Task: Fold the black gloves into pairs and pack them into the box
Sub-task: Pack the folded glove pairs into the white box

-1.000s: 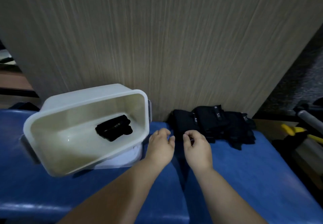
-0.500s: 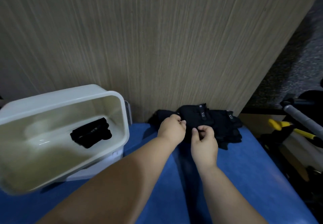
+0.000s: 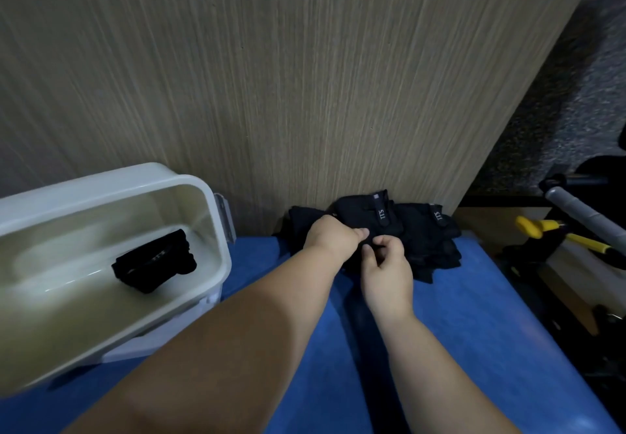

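**Blue surface, glove pile, one pair in the box**

Blue surface [image 3: 474, 332] is running straight up against a wood-grain panel [image 3: 305, 78], and the pile of black gloves [image 3: 426, 240] is sitting right at the foot of that panel, a bit right of centre. Two small white logo tags are showing on top of it.

Both hands are working at the near-left edge of the pile. The left hand [image 3: 333, 238] is curling its fingers down into the fabric with the thumb poking out to the right, so it's gripping cloth. The right hand [image 3: 386, 272] is sitting just beside it, almost touching, pinching a bit of black fabric between thumb and forefinger while the other fingers are curling in loosely. Can't tell if they're both holding one glove or two, it's all black on black.

Over on the left, the white plastic box [image 3: 216, 264] is standing open on the blue surface, and one folded pair [image 3: 154, 261] is lying on its floor, well apart from the pile.

Past the right edge, a yellow-handled tool [image 3: 542, 230] and a grey tube [image 3: 582, 213] are lying near each other.
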A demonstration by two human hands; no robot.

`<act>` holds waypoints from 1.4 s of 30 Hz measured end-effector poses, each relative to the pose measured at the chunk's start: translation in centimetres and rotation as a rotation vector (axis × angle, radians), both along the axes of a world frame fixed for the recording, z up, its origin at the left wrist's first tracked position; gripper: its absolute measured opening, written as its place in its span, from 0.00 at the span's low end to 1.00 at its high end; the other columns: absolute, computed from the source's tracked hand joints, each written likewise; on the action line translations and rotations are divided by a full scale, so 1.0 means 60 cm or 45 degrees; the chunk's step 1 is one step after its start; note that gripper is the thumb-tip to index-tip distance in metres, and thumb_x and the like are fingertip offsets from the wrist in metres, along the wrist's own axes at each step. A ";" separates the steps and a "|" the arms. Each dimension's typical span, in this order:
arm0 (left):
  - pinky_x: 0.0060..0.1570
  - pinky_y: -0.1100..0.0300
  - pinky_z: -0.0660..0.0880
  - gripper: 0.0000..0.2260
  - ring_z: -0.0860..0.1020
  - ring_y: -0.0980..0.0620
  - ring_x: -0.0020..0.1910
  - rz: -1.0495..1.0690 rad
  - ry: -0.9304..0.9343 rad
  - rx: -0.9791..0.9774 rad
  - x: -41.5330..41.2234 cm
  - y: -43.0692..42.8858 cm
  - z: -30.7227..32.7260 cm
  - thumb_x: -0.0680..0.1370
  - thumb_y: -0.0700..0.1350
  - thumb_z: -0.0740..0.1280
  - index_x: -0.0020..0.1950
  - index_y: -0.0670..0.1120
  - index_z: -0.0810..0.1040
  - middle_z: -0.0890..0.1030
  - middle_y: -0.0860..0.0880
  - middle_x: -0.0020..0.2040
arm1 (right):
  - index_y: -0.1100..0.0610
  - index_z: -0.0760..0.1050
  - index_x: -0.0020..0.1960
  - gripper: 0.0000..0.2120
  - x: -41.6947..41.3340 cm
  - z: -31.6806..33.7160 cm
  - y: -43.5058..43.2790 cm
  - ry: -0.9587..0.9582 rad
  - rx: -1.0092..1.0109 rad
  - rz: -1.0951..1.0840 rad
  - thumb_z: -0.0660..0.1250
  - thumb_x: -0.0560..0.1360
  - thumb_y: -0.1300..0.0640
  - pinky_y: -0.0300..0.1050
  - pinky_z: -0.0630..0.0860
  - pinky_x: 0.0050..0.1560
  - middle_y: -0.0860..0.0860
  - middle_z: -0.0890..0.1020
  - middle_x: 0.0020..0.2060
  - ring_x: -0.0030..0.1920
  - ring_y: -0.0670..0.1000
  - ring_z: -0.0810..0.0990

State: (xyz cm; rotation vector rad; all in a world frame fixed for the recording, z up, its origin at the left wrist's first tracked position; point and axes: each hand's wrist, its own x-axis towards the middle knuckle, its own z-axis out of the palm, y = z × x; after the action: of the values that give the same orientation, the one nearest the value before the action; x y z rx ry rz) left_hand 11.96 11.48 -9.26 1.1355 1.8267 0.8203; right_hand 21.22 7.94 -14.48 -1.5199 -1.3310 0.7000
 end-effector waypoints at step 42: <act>0.38 0.59 0.78 0.12 0.79 0.50 0.45 0.131 -1.085 0.128 -0.290 -0.261 0.032 0.76 0.36 0.59 0.54 0.45 0.77 0.80 0.45 0.50 | 0.57 0.76 0.65 0.45 -0.166 0.111 -0.116 1.042 -0.750 0.753 0.73 0.56 0.31 0.54 0.72 0.58 0.57 0.79 0.60 0.58 0.60 0.75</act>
State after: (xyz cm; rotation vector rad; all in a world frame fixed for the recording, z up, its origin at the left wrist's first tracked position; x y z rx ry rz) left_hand -5.41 -4.15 -7.32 0.5915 1.1361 1.2294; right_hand 11.26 0.97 -7.82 -1.0066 -0.9383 1.9761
